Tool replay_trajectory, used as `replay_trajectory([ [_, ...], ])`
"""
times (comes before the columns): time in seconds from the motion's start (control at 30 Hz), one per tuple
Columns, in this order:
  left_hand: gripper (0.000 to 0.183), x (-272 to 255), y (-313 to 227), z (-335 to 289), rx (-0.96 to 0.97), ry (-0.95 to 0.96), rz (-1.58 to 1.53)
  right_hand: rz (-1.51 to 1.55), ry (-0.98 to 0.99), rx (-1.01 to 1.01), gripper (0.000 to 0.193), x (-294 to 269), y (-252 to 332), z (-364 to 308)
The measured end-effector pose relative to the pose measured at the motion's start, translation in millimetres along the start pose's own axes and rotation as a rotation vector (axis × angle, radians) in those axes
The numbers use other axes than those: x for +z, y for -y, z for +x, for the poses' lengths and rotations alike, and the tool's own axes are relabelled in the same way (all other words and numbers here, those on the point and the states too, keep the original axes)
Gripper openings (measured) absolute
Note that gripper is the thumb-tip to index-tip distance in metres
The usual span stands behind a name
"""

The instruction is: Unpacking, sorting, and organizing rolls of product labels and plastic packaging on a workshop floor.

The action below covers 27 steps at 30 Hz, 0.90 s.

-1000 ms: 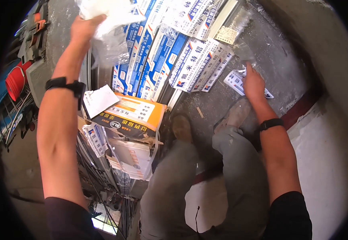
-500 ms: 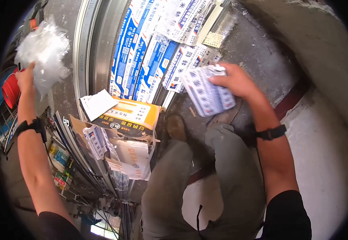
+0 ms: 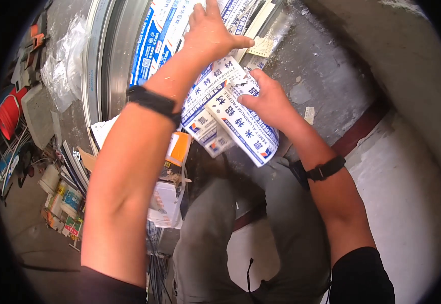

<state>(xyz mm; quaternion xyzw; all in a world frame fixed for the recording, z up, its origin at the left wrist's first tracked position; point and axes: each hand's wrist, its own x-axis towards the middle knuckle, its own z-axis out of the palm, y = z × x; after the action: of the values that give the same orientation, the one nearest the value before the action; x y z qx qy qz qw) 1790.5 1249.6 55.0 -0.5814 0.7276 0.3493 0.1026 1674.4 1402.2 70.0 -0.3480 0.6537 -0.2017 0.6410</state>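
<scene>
Concrete floor (image 3: pixel 327 66) stretches right of the box (image 3: pixel 179 148). Beside the box I see film (image 3: pixel 241 124), right hand (image 3: pixel 272 101) fingers closed on it; beyond, left hand (image 3: pixel 209 38) fingers spread wide, contact unclear.

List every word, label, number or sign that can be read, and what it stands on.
The wording is not copied here; only where print stands.
Printed white sheet in the right hand: large dark characters and Latin capitals, legible.
Blue-and-white wrapping, upper left of the sheet: larger characters, with fine print too small.
Pale carton, lower left of the sheet: orange print, blurred.
Small white label, at right: too small to read.
</scene>
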Motion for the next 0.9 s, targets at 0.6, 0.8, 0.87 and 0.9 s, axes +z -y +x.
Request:
replay_trajectory([
  [0.6, 0.032, -74, 82, 15, -0.083, -0.269, 0.208, -0.041, 0.377, -0.097, 0.020, -55, 41, -144],
  [0.8, 0.051, -62, 36, -1, 0.389, -0.492, 0.338, 0.385, -0.300, 0.283, 0.025, -107, 11, -143],
  [0.87, 0.056, -41, 15, -7, 0.534, -0.420, 0.243, 0.320, -0.331, 0.270, 0.025, -107, -2, -136],
  [0.9, 0.061, -28, 3, -14, 0.500, -0.414, 0.203, 0.253, -0.363, 0.261, 0.026, -106, -7, -135],
])
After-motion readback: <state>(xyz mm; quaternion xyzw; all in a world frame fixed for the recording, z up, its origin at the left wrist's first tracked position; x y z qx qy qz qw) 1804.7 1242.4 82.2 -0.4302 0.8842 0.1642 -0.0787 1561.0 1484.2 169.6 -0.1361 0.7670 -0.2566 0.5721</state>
